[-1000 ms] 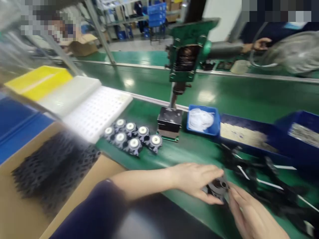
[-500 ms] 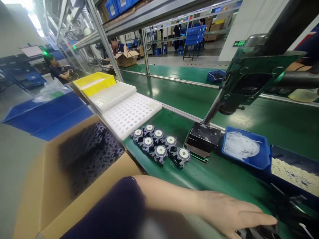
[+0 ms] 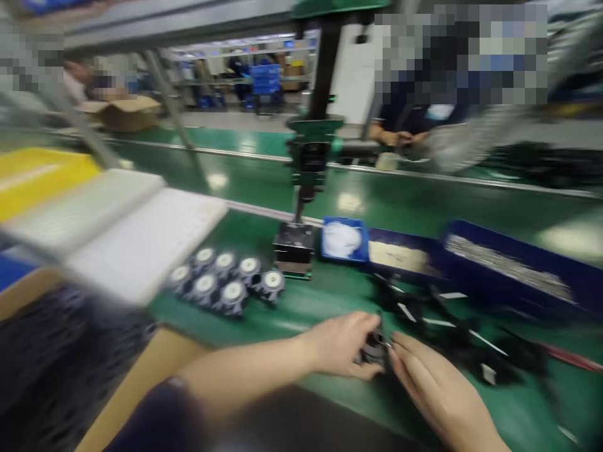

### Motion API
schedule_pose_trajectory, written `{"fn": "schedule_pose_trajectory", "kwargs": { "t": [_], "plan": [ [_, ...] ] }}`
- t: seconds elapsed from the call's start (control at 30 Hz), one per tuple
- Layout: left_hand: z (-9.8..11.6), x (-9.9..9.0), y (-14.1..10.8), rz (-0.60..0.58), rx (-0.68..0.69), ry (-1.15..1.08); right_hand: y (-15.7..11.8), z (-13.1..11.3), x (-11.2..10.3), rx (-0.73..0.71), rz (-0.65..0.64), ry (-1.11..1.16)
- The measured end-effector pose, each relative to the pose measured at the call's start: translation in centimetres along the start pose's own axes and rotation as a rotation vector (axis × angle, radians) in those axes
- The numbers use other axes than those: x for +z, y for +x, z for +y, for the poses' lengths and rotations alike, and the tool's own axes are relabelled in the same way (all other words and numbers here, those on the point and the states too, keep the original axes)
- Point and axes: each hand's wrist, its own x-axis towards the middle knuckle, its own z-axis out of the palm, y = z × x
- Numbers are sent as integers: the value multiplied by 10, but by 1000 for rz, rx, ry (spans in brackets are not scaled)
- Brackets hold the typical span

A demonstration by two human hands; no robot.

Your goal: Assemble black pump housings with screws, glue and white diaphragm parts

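My left hand (image 3: 342,345) is closed around a black plastic part (image 3: 374,353) with a round opening, held above the green bench (image 3: 273,333). Opposite it, my right hand (image 3: 436,386) has its fingers pressed together against the part's right side. A small shiny spot shows at those fingertips, but blur hides what it is. To the left stand several black star-shaped housings (image 3: 233,295) with white ring centres, grouped in rows. Dark pieces with white strips (image 3: 443,323) lie beyond my right hand.
A press (image 3: 294,248) stands on the bench behind the housings. Beside it are a blue tray of clear rings (image 3: 343,242), a bin of cream pieces (image 3: 398,256) and a bin of metal pieces (image 3: 513,267). White foam (image 3: 151,238) and a carton of black parts (image 3: 174,358) are left. A co-worker sits opposite.
The view has swung right. My left hand, with the black part, now appears nearer the middle, and my right hand has come into view touching that part.
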Motion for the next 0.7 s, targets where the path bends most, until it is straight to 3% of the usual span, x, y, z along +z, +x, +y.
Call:
{"fn": "schedule_pose_trajectory", "kwargs": {
  "t": [0.07, 0.17, 0.2, 0.23, 0.27, 0.37, 0.43, 0.53, 0.7],
  "plan": [
    [0, 1, -2, 33, -5, 12, 21, 15, -25, 62, 28, -142],
    [-2, 6, -3, 9, -18, 26, 55, 69, -63, 445, 88, -277],
    [-2, 7, -3, 1, -16, 31, 64, 92, -74, 602, 41, -324],
    [-1, 7, -4, -3, -10, 35, 72, 116, -82, 778, -93, -349],
    [-1, 7, -4, -3, -6, 34, 79, 140, -88, 863, -177, -341],
    [0, 4, -7, 11, -16, 1, 88, 196, -84, 968, -368, -250],
    [-2, 3, -9, 28, -43, -42, 88, 216, -73, 997, -434, -206],
    [-7, 3, -10, 47, -63, -101, 84, 226, -61, 1034, -474, -189],
    [-10, 4, -9, 68, -51, -138, 83, 229, -62, 1052, -531, -143]
  ]
}}
